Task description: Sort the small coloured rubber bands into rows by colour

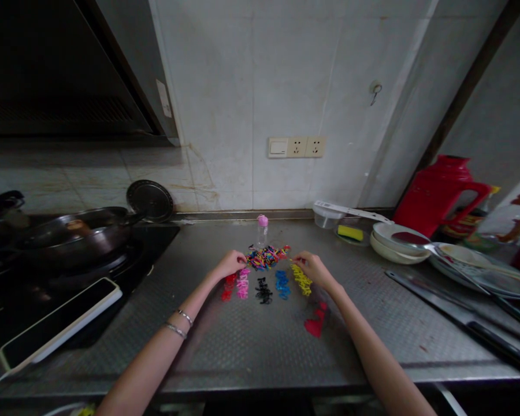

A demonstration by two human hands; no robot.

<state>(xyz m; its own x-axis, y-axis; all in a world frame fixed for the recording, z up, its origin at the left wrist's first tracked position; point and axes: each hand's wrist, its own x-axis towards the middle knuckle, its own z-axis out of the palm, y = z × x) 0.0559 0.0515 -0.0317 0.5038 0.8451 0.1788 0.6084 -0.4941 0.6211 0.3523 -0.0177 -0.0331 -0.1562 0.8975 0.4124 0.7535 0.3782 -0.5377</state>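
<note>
A mixed pile of small colourful rubber bands point(266, 258) lies on the metal counter. At its left edge my left hand point(232, 264) is closed in a pinch; what the fingertips hold, if anything, is too small to tell. My right hand point(311, 267) pinches at the pile's right side, with a tiny yellowish speck at its fingertips. In front of the pile lie single-colour groups: red bands point(228, 287), pink bands point(242, 283), black bands point(263, 290), blue bands point(282, 284) and yellow bands point(302, 281). Behind it stands a clear bottle with a pink top point(262, 225).
A red cut-out shape point(315, 322) lies near my right forearm. At left are a pan point(75, 237) on the stove and a phone-like device point(60, 323). Rightward sit a yellow sponge point(350, 233), bowls point(396, 242), a red thermos point(437, 193) and a long dark-handled utensil point(433, 303).
</note>
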